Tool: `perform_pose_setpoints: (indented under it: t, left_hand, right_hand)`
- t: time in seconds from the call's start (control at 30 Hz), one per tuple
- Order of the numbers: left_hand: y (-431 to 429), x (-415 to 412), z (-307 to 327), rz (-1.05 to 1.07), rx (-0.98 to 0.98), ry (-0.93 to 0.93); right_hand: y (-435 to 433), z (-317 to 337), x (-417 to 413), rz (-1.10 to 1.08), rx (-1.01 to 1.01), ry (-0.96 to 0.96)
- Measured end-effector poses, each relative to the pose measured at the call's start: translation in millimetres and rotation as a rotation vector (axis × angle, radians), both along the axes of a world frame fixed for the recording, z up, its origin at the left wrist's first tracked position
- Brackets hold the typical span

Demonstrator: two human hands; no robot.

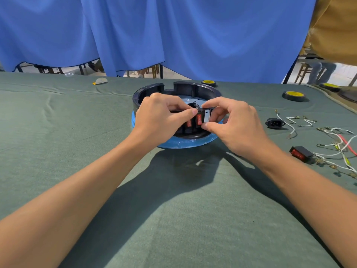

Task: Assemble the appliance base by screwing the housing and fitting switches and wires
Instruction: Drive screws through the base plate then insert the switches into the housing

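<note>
A round black housing (185,89) with a blue lower ring (185,145) stands on the green cloth at the table's middle. On its near wall sit red rocker switches (199,119) side by side. My left hand (160,118) grips the housing's near rim, thumb by the top of the switches. My right hand (233,122) pinches the right-hand red switch between thumb and fingers at the wall. The wall's lower part shows between my hands.
To the right lie a black power socket (274,123), a loose red switch (300,154) and a tangle of white and red wires (340,149). Yellow-cored black tape rolls (293,96) sit at the back right. A blue curtain (173,35) hangs behind the table.
</note>
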State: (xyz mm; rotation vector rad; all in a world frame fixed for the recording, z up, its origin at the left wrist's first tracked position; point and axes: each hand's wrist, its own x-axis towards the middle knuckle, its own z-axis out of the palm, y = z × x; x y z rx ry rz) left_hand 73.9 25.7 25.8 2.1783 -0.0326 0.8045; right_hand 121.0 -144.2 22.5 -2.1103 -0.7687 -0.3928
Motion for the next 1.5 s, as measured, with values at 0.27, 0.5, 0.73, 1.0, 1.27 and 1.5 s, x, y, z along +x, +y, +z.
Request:
perform_pose_setpoints:
  t: [0.27,0.5,0.73,1.0,1.27,1.5]
  left_hand:
    - [1.9,-0.1,1.2,-0.019,-0.022,0.008]
    - [3.0,-1.2,-6.0,-0.012,0.047,-0.099]
    - [18.2,-0.3,-21.0,0.144,0.263,-0.254]
    - [22.7,1.7,-22.6,0.089,0.447,-0.194]
    - [18.6,-7.5,-20.8,0.059,0.107,-0.247]
    - [21.5,-2.3,-26.7,0.092,0.262,-0.204]
  right_hand:
    - [7.5,-8.7,3.4,-0.061,0.012,-0.104]
    - [8.3,-11.2,4.6,-0.045,-0.003,-0.144]
    - [-9.4,-0.8,7.5,-0.151,0.056,-0.272]
    - [-19.9,-15.6,9.9,-0.179,-0.046,-0.201]
    - [-15.2,-19.9,1.6,-0.108,-0.061,-0.244]
    - [-6.5,-19.6,-3.2,-0.024,-0.097,-0.295]
